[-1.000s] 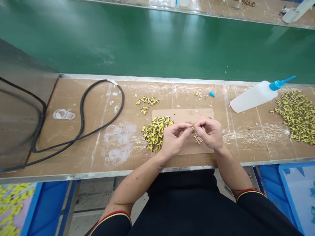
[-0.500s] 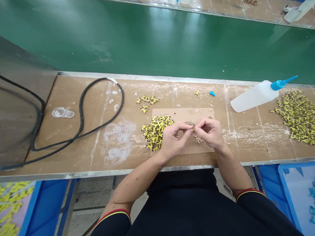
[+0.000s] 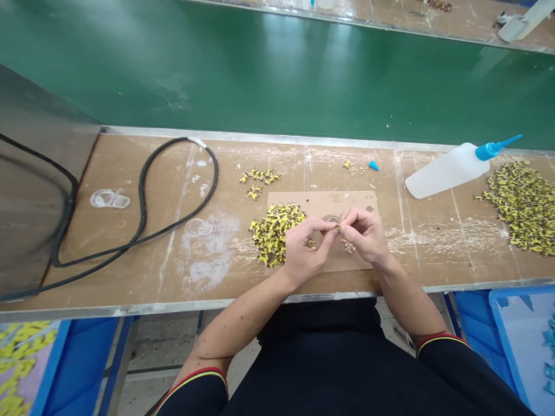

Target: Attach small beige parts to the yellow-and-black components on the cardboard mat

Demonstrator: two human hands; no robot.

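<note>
- Left hand [image 3: 303, 249] and right hand [image 3: 363, 234] brought together over the cardboard mat [image 3: 323, 202], fingertips meeting so both can work one tiny yellow piece [image 3: 337, 228].
- Fingers of both hands pinching that piece between thumb and forefinger, held just above the mat at the middle of the desk [image 3: 130, 254].
- Heap of yellow pieces [image 3: 273, 231] just beside the left hand, kept within easy reach.
- Small tan bits [image 3: 348, 247] lying partly under the right hand.
- Squeeze bottle [image 3: 451, 169] lying on its side, well apart on the right, near a larger yellow pile [image 3: 522, 205].
- Black cable [image 3: 143, 202] looped off left, clear of the hands.
</note>
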